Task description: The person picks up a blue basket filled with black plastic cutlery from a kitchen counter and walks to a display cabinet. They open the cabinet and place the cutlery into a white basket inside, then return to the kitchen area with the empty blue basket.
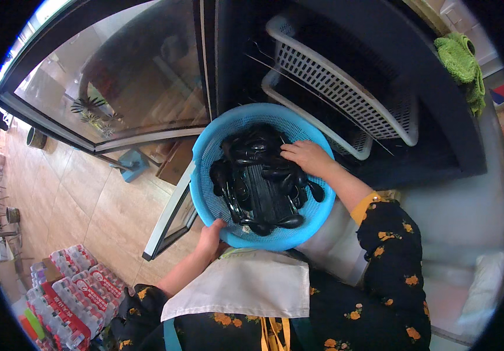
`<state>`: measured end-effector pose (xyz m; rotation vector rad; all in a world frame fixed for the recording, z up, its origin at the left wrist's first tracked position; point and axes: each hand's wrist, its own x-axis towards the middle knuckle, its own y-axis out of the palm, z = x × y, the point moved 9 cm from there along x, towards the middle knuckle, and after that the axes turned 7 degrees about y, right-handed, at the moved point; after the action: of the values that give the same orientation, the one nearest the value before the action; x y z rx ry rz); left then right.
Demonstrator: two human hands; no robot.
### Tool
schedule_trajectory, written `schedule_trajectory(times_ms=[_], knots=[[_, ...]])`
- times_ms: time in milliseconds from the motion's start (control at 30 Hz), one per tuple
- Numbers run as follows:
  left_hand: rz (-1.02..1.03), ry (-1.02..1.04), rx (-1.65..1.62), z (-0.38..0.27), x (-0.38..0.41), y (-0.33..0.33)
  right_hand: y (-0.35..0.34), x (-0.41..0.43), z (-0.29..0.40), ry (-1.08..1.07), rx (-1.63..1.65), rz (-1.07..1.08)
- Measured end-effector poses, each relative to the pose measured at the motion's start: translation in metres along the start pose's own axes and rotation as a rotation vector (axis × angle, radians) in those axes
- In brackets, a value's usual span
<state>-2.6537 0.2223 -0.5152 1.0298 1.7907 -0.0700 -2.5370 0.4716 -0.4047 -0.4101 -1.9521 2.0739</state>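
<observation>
A round blue plastic colander [200, 193] is before me, held against my apron. It holds many black spoons [289, 221] and a bundle of black chopsticks [266, 193]. My left hand [212, 237] grips the near left rim, its thumb on top and the fingers hidden beneath. My right hand [306, 157] lies inside the right part of the colander, its fingertips at the black utensils; whether it grips one cannot be told.
A dark cabinet with its glass door [146, 79] open stands ahead, with white plastic baskets [344, 87] on wire racks. A lower glass door [175, 219] juts out at left. Shrink-wrapped bottle packs [76, 294] stand on the floor. A green towel [460, 61] hangs at right.
</observation>
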Motion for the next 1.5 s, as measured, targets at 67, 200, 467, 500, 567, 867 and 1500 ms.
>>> schedule_trajectory(times_ms=[67, 200, 467, 500, 567, 867, 1500], knots=[[0.001, 0.002, -0.027, 0.005, 0.003, -0.006, 0.000, 0.007, 0.004, -0.053, -0.007, -0.025], [0.028, -0.008, -0.059, 0.015, 0.016, -0.013, -0.013, 0.008, 0.003, -0.071, -0.006, -0.042], [0.031, -0.001, -0.041, 0.010, 0.013, -0.008, -0.061, -0.005, -0.017, 0.569, 0.113, -0.006], [0.016, -0.006, -0.025, 0.008, 0.011, -0.007, -0.056, -0.014, -0.027, 0.761, 0.162, 0.096], [-0.016, -0.016, 0.007, 0.004, 0.005, -0.006, -0.060, -0.025, -0.053, 0.943, 0.240, 0.085], [-0.066, -0.003, 0.080, -0.002, -0.004, -0.006, -0.038, -0.088, -0.191, 1.325, 0.046, 0.027], [0.022, -0.020, -0.035, 0.008, 0.010, -0.007, 0.025, -0.073, 0.075, 0.318, 0.141, 0.666]])
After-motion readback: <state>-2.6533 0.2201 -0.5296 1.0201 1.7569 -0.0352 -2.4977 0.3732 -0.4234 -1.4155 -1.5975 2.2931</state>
